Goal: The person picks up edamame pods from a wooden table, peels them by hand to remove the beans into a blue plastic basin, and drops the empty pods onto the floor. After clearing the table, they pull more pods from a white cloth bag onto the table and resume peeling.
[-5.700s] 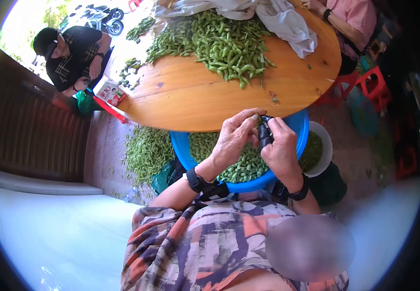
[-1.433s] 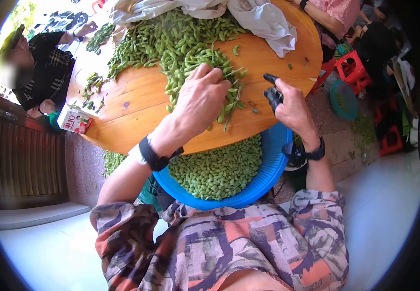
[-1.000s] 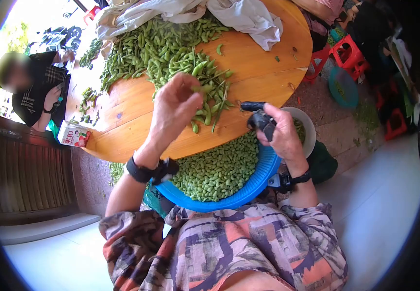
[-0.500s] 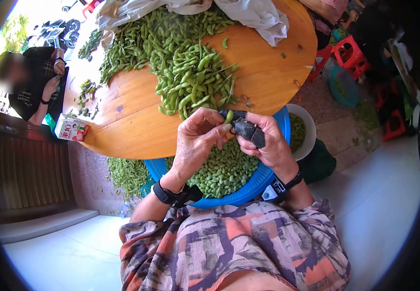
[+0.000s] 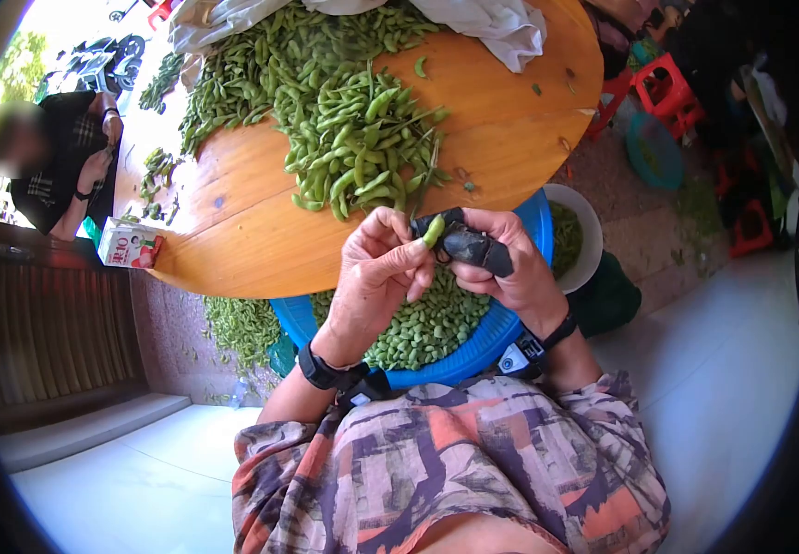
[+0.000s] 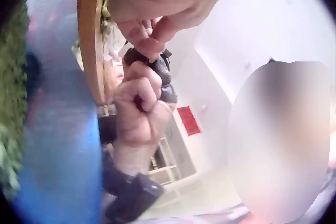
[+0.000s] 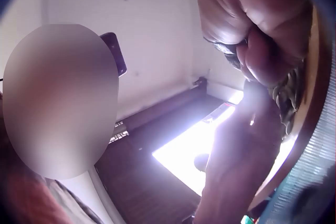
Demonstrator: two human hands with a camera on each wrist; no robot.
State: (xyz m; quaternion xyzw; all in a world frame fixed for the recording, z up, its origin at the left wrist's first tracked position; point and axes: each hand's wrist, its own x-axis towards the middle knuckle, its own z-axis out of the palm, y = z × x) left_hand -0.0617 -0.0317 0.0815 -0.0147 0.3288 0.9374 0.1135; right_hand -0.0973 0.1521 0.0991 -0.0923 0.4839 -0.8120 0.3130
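In the head view the left hand (image 5: pixel 376 277) pinches a green pod (image 5: pixel 434 231) between thumb and fingers, over a blue basin (image 5: pixel 540 222) of shelled beans (image 5: pixel 432 323). Meeting it, the right hand (image 5: pixel 510 263) has black wrapping (image 5: pixel 475 249) on its thumb and index finger, which press at the pod. In the left wrist view the left hand (image 6: pixel 165 3) touches the wrapped digits of the right hand (image 6: pixel 142 98). The right wrist view shows the right hand's (image 7: pixel 257 24) curled fingers; the pod is not visible there. A pile of pods (image 5: pixel 353 138) lies beyond the hands.
The wooden table (image 5: pixel 233 240) bears a white cloth (image 5: pixel 501 32) and a carton (image 5: pixel 130 247). A white bucket (image 5: pixel 593 240) stands right of the basin. Loose pods (image 5: pixel 238 328) lie on the floor at left. Another person (image 5: pixel 58 166) sits at the left; red stools (image 5: pixel 667 92) stand at right.
The left hand has come from the pod pile with a pod and met the right hand above the basin. Over the last half second both hands have barely moved, the pod still between them.
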